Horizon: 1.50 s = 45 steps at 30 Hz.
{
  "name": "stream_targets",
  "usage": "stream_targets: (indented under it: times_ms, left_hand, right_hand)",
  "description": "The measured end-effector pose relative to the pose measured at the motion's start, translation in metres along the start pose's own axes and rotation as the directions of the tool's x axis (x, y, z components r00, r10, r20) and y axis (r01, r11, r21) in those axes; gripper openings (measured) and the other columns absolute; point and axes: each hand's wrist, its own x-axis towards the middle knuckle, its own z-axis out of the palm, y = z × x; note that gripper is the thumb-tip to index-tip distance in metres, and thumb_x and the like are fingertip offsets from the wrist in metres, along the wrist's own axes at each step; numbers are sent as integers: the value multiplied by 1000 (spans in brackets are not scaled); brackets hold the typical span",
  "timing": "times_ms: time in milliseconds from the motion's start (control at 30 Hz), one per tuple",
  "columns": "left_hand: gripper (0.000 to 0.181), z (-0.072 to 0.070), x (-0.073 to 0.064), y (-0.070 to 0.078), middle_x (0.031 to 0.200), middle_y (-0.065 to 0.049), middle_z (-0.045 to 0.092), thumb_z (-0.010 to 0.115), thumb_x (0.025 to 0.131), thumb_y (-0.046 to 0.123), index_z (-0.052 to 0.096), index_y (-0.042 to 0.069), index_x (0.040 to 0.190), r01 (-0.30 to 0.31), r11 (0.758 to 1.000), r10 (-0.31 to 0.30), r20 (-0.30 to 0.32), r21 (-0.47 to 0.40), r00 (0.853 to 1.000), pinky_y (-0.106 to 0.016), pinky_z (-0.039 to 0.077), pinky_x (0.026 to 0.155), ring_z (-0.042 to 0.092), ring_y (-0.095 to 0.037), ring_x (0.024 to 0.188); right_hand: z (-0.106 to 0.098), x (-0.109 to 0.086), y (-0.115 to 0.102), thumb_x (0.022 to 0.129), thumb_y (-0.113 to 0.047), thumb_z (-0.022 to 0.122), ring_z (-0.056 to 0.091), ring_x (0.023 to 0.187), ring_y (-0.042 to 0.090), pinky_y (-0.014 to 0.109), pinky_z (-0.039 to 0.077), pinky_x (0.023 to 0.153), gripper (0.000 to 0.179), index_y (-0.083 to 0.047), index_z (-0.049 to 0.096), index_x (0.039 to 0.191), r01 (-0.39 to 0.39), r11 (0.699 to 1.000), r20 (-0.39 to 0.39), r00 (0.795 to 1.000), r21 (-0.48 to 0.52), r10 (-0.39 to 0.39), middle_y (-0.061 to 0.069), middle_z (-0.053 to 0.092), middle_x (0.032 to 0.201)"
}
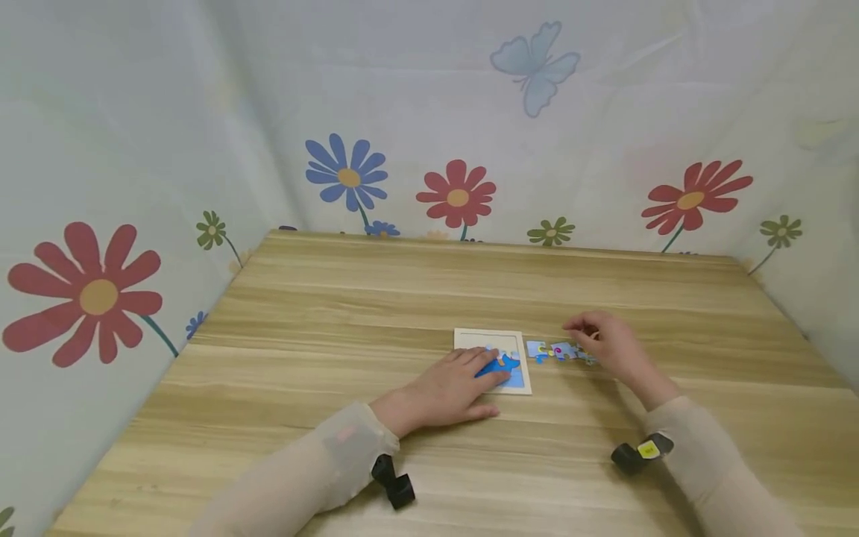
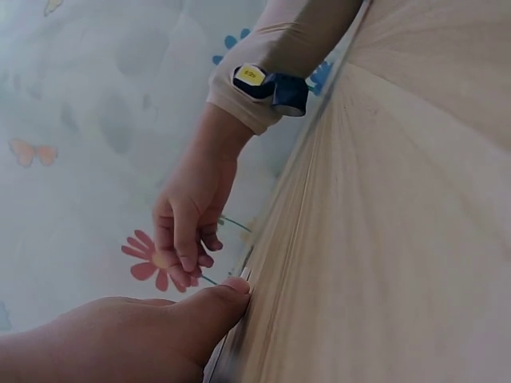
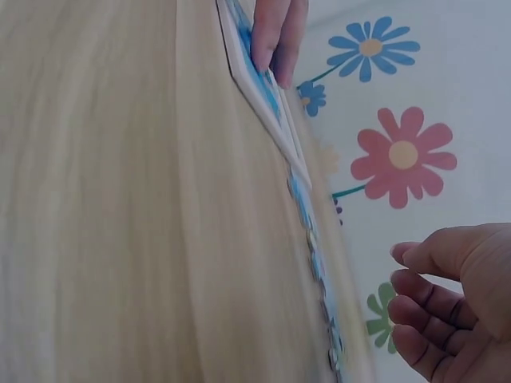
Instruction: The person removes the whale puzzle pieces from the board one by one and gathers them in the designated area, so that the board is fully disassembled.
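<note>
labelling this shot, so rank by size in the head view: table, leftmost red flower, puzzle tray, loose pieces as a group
1. Table
2. Leftmost red flower
3. Puzzle tray, partly covered by the left hand
4. Loose pieces, partly behind the right hand

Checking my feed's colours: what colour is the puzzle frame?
The puzzle frame is cream, clearest in the head view.

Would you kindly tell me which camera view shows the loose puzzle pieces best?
The head view: it looks down on the loose puzzle pieces, showing their printed faces, though the right hand partly covers one end. The right wrist view shows them nearly edge-on; the left wrist view shows none.
</note>
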Motion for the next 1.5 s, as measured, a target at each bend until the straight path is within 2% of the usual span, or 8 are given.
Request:
stream_targets:
  times_ms: [267, 500, 800, 1200, 1500]
  left_hand:
    - [62, -9, -3, 0, 156, -11, 32, 40, 97, 58, 35, 26, 149, 3, 997, -4, 11, 71, 1000, -43, 33, 115, 32, -26, 144]
    - [62, -15, -10, -1, 155, -10, 33, 40, 97, 58, 33, 27, 150, 20, 997, -23, 27, 80, 999, -45, 33, 115, 33, -27, 143]
    - [62, -10, -12, -4, 154, -11, 36, 40, 97, 59, 34, 27, 149, 23, 996, -25, 19, 85, 1000, -46, 34, 114, 35, -27, 142]
    - [61, -8, -16, -7, 152, -10, 39, 37, 97, 60, 37, 27, 148, 20, 996, -22, 24, 84, 999, -45, 31, 116, 36, -26, 141]
    - [60, -3, -19, -8, 152, -11, 40, 37, 97, 58, 39, 26, 147, 13, 997, -12, -9, 81, 1000, -44, 33, 115, 37, -28, 141]
  right_hand:
    - [8, 1, -17, 92, -3, 59, 55, 80, 17, 21, 46, 66, 14, 2, 68, 103, 44, 998, -22, 999, 55, -43, 15, 65, 94]
    - [13, 3, -25, 91, -2, 60, 56, 83, 19, 23, 47, 68, 15, 3, 68, 103, 61, 996, -14, 998, 64, -60, 14, 65, 93]
    - [23, 3, -30, 91, -4, 61, 59, 89, 24, 24, 46, 69, 16, 1, 68, 105, 70, 995, 11, 997, 76, -71, 15, 66, 98]
    - [38, 4, -40, 89, -5, 64, 60, 87, 22, 26, 49, 70, 17, 1, 69, 104, 110, 991, 26, 993, 78, -112, 13, 66, 98]
    - [52, 5, -47, 90, -6, 64, 61, 89, 23, 31, 51, 73, 17, -2, 69, 106, 149, 988, 39, 988, 48, -151, 11, 67, 98]
